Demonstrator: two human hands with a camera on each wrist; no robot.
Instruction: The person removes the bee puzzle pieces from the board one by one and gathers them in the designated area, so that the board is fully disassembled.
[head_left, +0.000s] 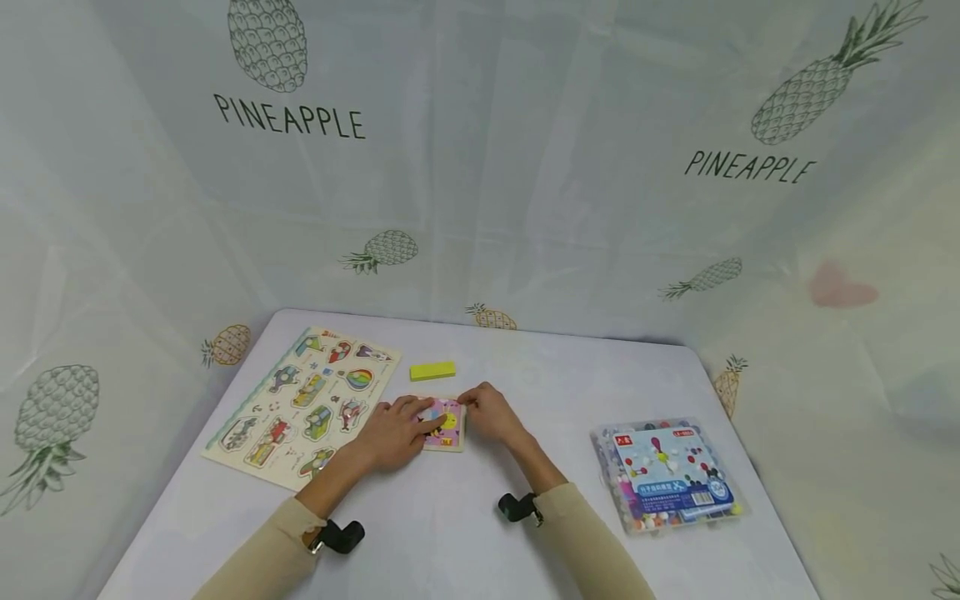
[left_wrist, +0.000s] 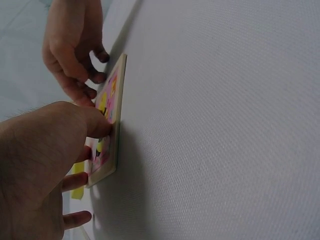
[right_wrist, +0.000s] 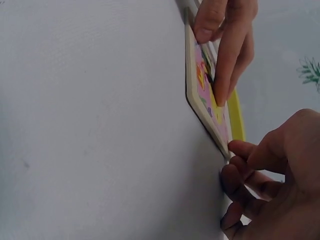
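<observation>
A small square wooden picture puzzle (head_left: 454, 437) with a pink and yellow picture lies on the table in the middle of the head view. My left hand (head_left: 395, 433) reaches over it from the left, fingers spread and laid on its face. In the left wrist view, the thumb touches the puzzle's picture (left_wrist: 104, 102). At the far right corner of the board, my right hand (head_left: 491, 414) pinches the edge with its fingertips, the other fingers curled. The right wrist view shows these fingertips at the corner of the pale rim (right_wrist: 190, 80).
A yellow block (head_left: 432, 371) lies just beyond the puzzle. At the left is a large board (head_left: 288, 400) with vehicle pictures. A clear plastic box (head_left: 667, 475) of colourful pieces sits at the right. A pineapple-printed curtain (head_left: 525, 167) hangs behind the white table (head_left: 570, 375).
</observation>
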